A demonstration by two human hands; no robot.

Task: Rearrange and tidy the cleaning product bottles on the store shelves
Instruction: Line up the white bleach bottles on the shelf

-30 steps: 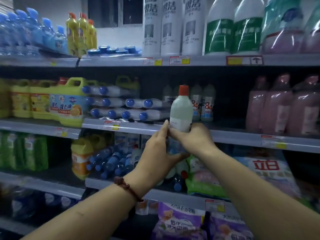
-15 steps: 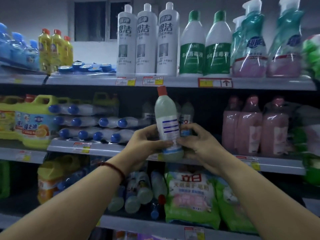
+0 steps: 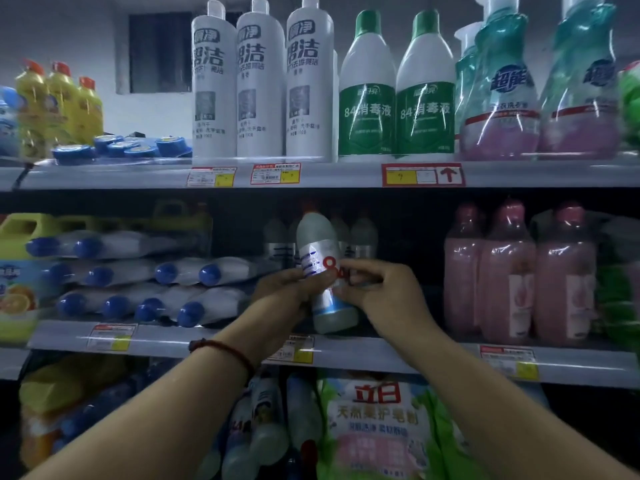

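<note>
Two hands, left hand (image 3: pixel 281 296) and right hand (image 3: pixel 389 293), fingers (image 3: pixel 363 267) curled round white bottle (image 3: pixel 321 249), bottle lowered into middle shelf (image 3: pixel 408 356), red 84 turned into view

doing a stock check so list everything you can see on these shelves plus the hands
tall white bottles: 3, white, top shelf centre
84 disinfectant bottles: 2, white with green labels, top shelf, right of those
wrapped pump bottles: at least 2, teal over pink, top shelf right
yellow bottles: 3, yellow with red caps, top shelf left
round tubs: several, blue, top shelf left
lying bottles: 10, white with blue caps, middle shelf left
pink bottles: 3, pink, middle shelf right
held bottle: 1, pale with red 84, middle shelf front
soap powder bag: 1, green and white, bottom shelf
price tags: several, red and yellow, shelf edges
left hand: 1, grips held bottle
right hand: 1, holds held bottle
</note>
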